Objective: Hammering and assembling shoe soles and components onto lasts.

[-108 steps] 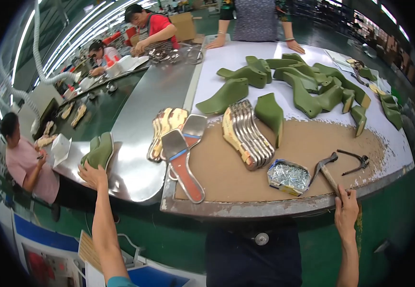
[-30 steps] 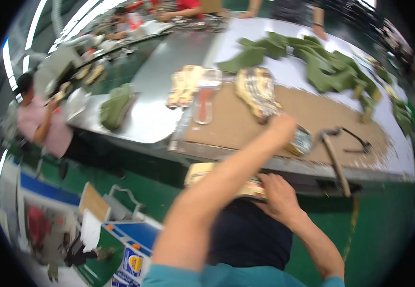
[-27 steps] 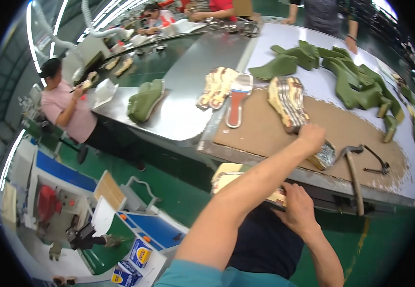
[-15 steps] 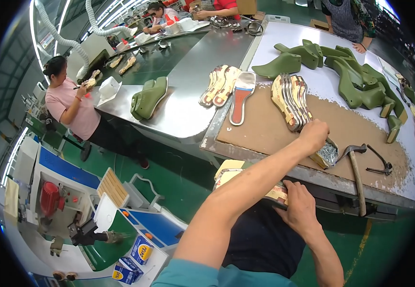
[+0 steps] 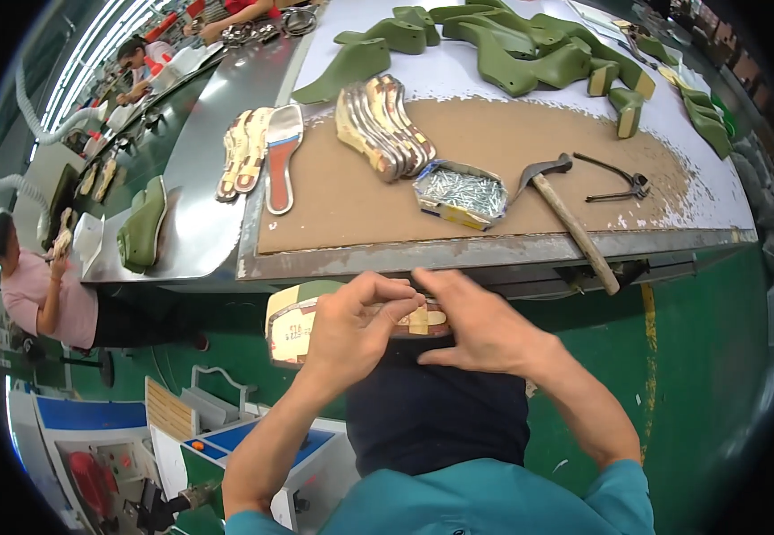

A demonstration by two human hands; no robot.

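Note:
Across my lap lies a green shoe last with a cream-and-brown insole [image 5: 294, 332] on its upper face. My left hand [image 5: 356, 323] is over the insole's middle, thumb and fingertips pinched together; whatever they hold is too small or hidden. Close by on its right, my right hand [image 5: 485, 325] has its fingers stretched out and thumb apart, fingertips near the left hand's, covering part of the insole's narrow end. On the bench ahead is an open box of small nails [image 5: 463, 192]. To its right lies a hammer [image 5: 574, 227] with its wooden handle over the bench edge.
Pincers [image 5: 623, 183] lie right of the hammer. Stacked insoles [image 5: 382, 129], a red-brown insole [image 5: 283, 165] and more insoles [image 5: 244, 153] stand left of the nail box. Green lasts [image 5: 530, 53] crowd the far side. A person in pink [image 5: 26, 285] works at left.
My left hand has come back from the nail box to above the insole, now pinched. My right hand has let go of the last's end and spread its fingers. The view has shifted right.

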